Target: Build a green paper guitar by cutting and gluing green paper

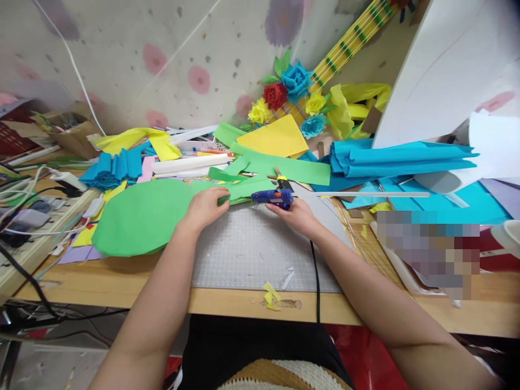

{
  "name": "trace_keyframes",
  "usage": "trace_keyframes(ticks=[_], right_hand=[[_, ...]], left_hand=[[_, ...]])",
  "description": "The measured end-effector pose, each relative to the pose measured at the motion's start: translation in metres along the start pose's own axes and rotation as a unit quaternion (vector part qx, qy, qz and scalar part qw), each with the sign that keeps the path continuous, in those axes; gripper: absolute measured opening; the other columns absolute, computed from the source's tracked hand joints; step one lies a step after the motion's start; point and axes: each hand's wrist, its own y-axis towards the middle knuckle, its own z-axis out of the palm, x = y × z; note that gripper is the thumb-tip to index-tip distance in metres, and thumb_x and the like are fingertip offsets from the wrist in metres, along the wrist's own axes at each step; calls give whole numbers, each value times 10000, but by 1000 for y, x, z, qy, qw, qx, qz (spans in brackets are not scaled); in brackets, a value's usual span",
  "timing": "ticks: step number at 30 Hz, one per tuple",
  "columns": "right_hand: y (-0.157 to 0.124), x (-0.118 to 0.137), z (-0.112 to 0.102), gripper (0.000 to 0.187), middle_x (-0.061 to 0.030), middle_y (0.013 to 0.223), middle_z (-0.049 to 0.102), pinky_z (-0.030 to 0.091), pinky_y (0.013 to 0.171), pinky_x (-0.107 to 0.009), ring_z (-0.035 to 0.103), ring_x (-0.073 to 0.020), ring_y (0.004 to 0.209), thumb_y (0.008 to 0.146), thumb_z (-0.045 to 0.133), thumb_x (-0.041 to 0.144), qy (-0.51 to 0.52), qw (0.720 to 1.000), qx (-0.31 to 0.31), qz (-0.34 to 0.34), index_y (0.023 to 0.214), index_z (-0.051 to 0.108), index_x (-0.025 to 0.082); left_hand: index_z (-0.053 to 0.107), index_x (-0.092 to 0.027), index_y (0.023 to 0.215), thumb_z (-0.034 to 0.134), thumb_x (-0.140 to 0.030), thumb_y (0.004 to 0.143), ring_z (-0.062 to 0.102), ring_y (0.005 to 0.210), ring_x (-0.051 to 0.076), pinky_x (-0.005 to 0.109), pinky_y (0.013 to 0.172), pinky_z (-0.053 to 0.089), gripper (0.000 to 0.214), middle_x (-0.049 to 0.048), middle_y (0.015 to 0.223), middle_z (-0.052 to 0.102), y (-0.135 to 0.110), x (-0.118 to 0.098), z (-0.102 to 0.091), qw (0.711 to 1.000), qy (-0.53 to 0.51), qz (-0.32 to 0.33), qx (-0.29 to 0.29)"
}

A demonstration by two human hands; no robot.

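Observation:
A large green oval piece with a narrow neck point(140, 216) lies across the left of the work surface. My left hand point(209, 206) is closed on its neck, thumb and fingers at the near edge. In my right hand point(298, 215) is a blue hot glue gun point(273, 198), its nozzle pointing left at the edge of the green neck. A long clear glue stick point(365, 194) sticks out of the gun's back to the right. The gun's black cord hangs down over the table edge. Whether the nozzle touches the green piece I cannot tell.
Under my hands lies a grey cutting mat point(260, 254). Behind are green strips point(292, 167), a yellow sheet point(276, 136) and folded blue paper point(398, 160). A flower-trimmed yellow guitar shape point(349, 49) leans on the wall. Power strips point(49, 233) with cables stand left.

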Motion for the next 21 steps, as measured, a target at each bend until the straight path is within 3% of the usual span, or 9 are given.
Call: trace_keyframes(ticks=[8,21], right_hand=[[-1,-2,-8,423,-68,808,705,448,638,-314,644,-255,775,759,581,569,-19,999,5,40,950,715,215],[-1,-1,-9,423,-72,817,707,441,631,-305,644,-251,784,764,574,567,-22,999,2,32,935,713,206]], left_hand=[[688,-208,1039,529,-245,784,588,1119,214,334,956,458,303,28,1227,631,-1,-1,-1,1000,-1,-6,2],[684,-222,1053,519,-254,781,584,1127,212,334,959,460,320,16,1236,625,-2,-2,-1,1000,4,-6,0]])
